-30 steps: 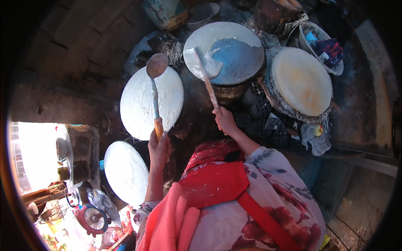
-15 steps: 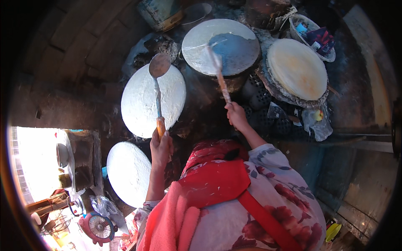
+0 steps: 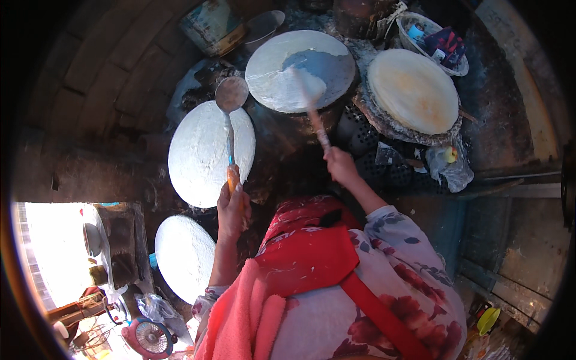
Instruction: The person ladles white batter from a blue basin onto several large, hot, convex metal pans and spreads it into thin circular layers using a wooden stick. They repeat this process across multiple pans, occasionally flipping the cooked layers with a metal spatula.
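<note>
My left hand (image 3: 233, 213) is closed round the wooden handle of a long ladle (image 3: 231, 95). The ladle's round bowl hangs above the upper part of a white-coated disc (image 3: 207, 165). In my right hand (image 3: 343, 166) is the reddish-brown handle of a batter spreader (image 3: 318, 123). Its far end is smeared by motion over a round griddle (image 3: 264, 99). White batter covers much of the griddle, while a dark bluish patch shows at its upper right. Whether the spreader touches the batter cannot be told.
Another white-coated disc (image 3: 183, 255) lies lower left. A stack of pale round sheets (image 3: 414, 90) sits at right, below a white basket (image 3: 414, 30). A bucket (image 3: 213, 27) and bowl (image 3: 264, 27) stand behind. Perforated coal briquettes (image 3: 366, 141) lie below the griddle. A small fan (image 3: 150, 337) stands lower left.
The spreader has swept over the griddle, and a rounded lobe of white batter now covers part of the dark patch. My left hand still holds the ladle. The whole view has shifted slightly.
</note>
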Available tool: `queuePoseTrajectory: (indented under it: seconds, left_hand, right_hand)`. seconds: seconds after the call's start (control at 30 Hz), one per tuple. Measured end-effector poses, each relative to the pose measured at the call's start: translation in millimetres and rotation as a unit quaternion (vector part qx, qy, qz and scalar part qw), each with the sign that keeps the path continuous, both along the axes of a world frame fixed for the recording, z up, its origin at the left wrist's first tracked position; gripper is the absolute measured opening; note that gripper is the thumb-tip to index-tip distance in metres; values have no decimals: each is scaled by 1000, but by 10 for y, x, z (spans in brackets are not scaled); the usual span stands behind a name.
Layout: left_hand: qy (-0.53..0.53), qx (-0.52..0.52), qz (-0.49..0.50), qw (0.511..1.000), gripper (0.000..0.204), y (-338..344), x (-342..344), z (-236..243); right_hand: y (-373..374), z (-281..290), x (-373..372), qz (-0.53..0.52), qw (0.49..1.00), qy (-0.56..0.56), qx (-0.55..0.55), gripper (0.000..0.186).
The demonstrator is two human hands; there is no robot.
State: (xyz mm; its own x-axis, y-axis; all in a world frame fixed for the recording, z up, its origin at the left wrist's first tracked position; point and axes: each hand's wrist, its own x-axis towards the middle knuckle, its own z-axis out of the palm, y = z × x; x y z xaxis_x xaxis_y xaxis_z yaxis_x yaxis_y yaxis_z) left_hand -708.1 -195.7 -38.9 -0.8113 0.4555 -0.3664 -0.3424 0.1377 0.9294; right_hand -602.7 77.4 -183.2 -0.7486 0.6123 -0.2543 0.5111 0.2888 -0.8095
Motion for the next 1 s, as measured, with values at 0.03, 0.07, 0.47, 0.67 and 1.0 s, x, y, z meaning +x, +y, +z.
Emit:
queuePoseTrajectory:
  seconds: [0.03, 0.07, 0.47, 0.67, 1.0]
  left_hand:
    - [1, -6, -1, 1000, 35, 26, 5, 19]
    - [2, -11, -3, 1000, 36, 48, 1, 34]
    - [-25, -59, -26, 998, 34, 392, -104, 72]
    - [-32, -55, -25, 998, 28, 593, -162, 52]
    - [-33, -61, -47, 996, 30, 882, -287, 62]
  right_hand:
    - [-81, 78, -5, 83, 990, 7, 110, 30]
    - [-77, 94, 3, 110, 986, -24, 120, 30]
    - [534, -6, 275, 136, 981, -25, 138, 27]
    - [1019, 312, 180, 38, 995, -60, -66, 33]
    - [1454, 186, 192, 95, 994, -46, 15, 31]
